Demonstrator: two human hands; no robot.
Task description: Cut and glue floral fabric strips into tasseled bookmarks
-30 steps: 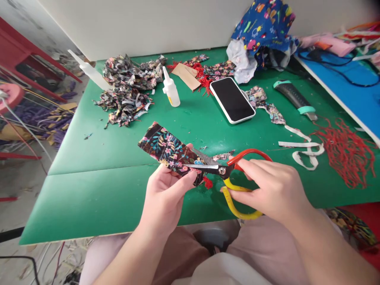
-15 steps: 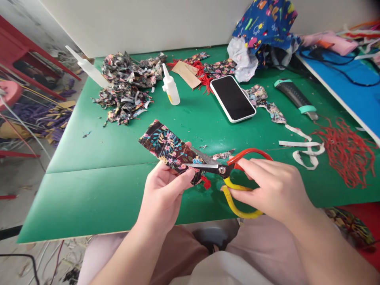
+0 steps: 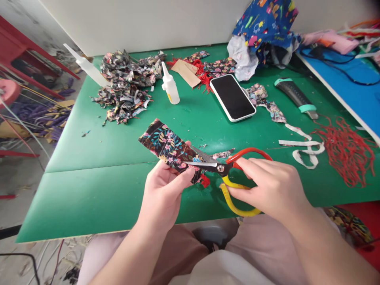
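Note:
My left hand (image 3: pixel 163 194) pinches a strip of black floral fabric (image 3: pixel 166 144) just above the green table (image 3: pixel 97 190), thumb on top of the strip's near end. A small red tassel (image 3: pixel 204 181) hangs from that end. My right hand (image 3: pixel 273 188) grips scissors (image 3: pixel 225 170) with one red and one yellow handle loop. The scissor blades are parted around the fabric's right end, next to my left thumb.
A heap of floral fabric scraps (image 3: pixel 124 87) lies far left, with two white glue bottles (image 3: pixel 170 85) nearby. A phone (image 3: pixel 232 97) lies face up in the middle. A utility knife (image 3: pixel 295 99), white strips (image 3: pixel 305 146) and red threads (image 3: pixel 346 148) are at right.
The fabric strip and scissors have shifted very slightly upward and left in view. The hands keep the same grip.

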